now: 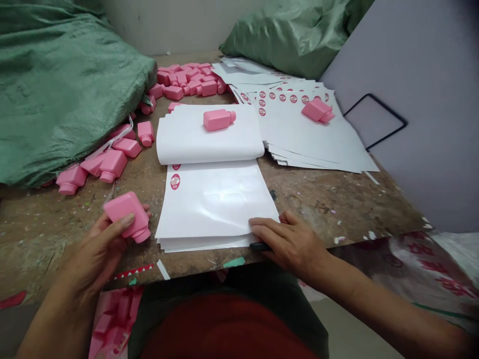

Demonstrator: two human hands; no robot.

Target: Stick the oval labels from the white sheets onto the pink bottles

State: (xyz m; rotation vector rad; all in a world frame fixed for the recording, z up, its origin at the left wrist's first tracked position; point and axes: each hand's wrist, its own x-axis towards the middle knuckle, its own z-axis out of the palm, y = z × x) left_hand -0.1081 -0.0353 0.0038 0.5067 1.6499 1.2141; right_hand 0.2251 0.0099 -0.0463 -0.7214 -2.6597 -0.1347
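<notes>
My left hand [101, 247] grips a pink plastic bottle [127, 215] just above the near left part of the table. My right hand [290, 242] lies flat on the near right corner of a stack of glossy white sticker sheets [215, 199], fingers stretched toward the sheet's edge. A small dark object shows under its fingers. The top sheets are folded back, and one pink bottle [219, 119] lies on the fold. A round pink sticker [175, 181] remains on the exposed sheet's left side.
Several pink bottles [101, 167] lie at the left beside a large green sack [56, 94]; more bottles [189, 80] are piled at the back. Spread sticker sheets [310, 134] carry another bottle [318, 110]. A second green sack [292, 35] and a grey panel [422, 99] stand on the right.
</notes>
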